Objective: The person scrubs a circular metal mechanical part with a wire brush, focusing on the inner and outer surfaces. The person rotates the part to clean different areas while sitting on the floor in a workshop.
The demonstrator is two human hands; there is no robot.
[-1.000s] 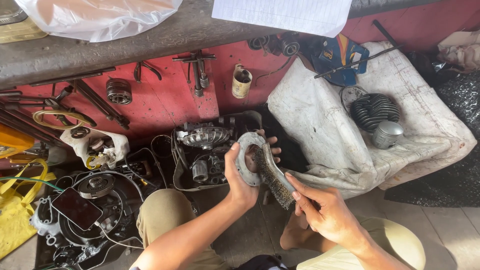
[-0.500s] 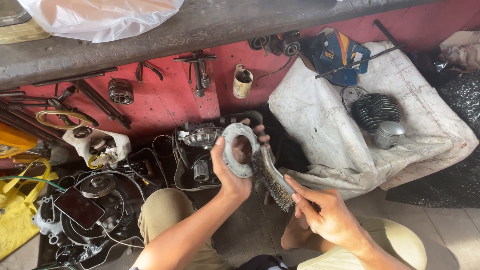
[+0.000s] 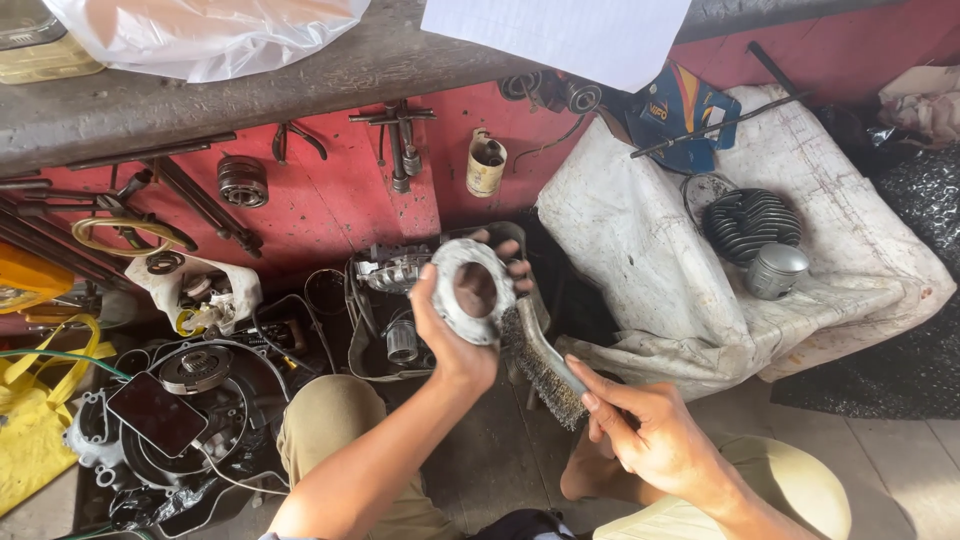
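My left hand (image 3: 455,335) grips a flat grey metal ring plate (image 3: 452,303) with a round hole, held upright in front of me. My right hand (image 3: 650,435) holds the handle of a wire brush (image 3: 540,365). The brush's bristled head lies just below and right of the plate, touching or nearly touching its lower edge. Behind the plate sits a dark tray of engine parts (image 3: 395,300).
A white cloth (image 3: 650,270) at right carries a finned cylinder (image 3: 748,222) and a piston (image 3: 777,270). Tools lie on the red surface (image 3: 310,200). A phone (image 3: 156,415) rests on engine covers at left, beside a yellow bag (image 3: 35,420). My knees are below.
My left hand has carried the ring plate up and to the left, off the brush head. My right hand and the brush have stayed nearly in place.
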